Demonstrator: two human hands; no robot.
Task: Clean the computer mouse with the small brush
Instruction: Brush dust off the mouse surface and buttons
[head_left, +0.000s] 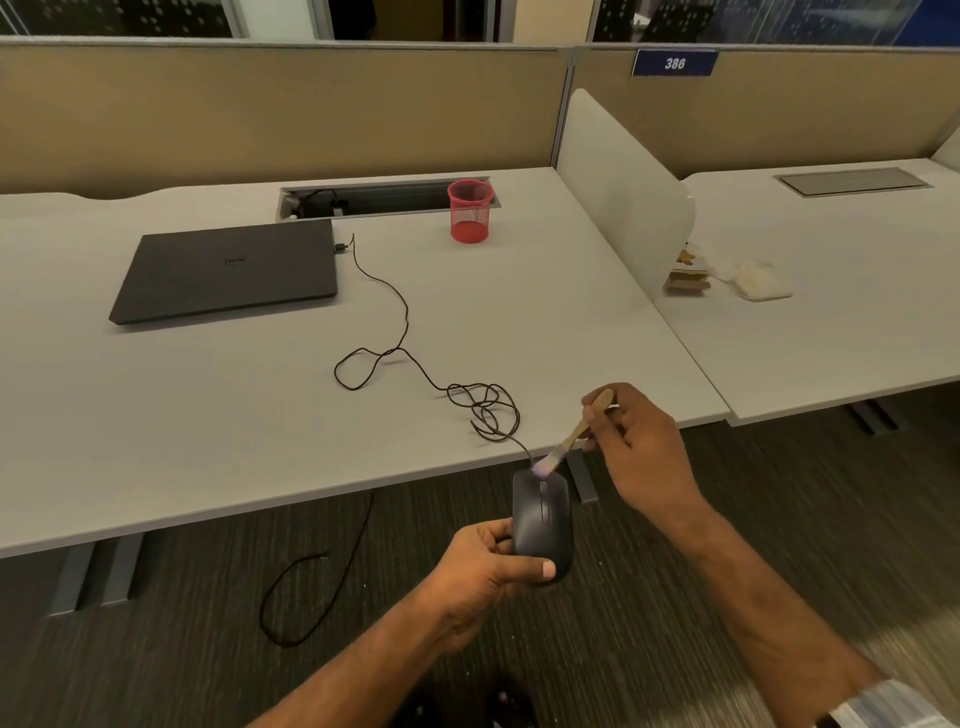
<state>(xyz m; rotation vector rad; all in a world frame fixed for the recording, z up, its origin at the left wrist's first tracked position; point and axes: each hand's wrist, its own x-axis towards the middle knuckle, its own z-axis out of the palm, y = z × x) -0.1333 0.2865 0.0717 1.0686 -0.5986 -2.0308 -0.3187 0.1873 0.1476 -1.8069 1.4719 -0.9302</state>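
My left hand (488, 564) holds a black computer mouse (543, 525) in the air just off the desk's front edge, thumb across its rear. The mouse's dark cable (400, 332) runs in loops over the desk to the laptop. My right hand (636, 441) grips a small brush (569, 441) by its wooden handle. The pale bristles touch the front of the mouse, near the scroll wheel.
A closed black laptop (228, 270) lies on the grey desk (208, 405) at the left. A red mesh pen cup (470, 210) stands by the cable slot. A white divider (618, 187) separates the neighbouring desk. A loose cable (311, 592) loops on the carpet.
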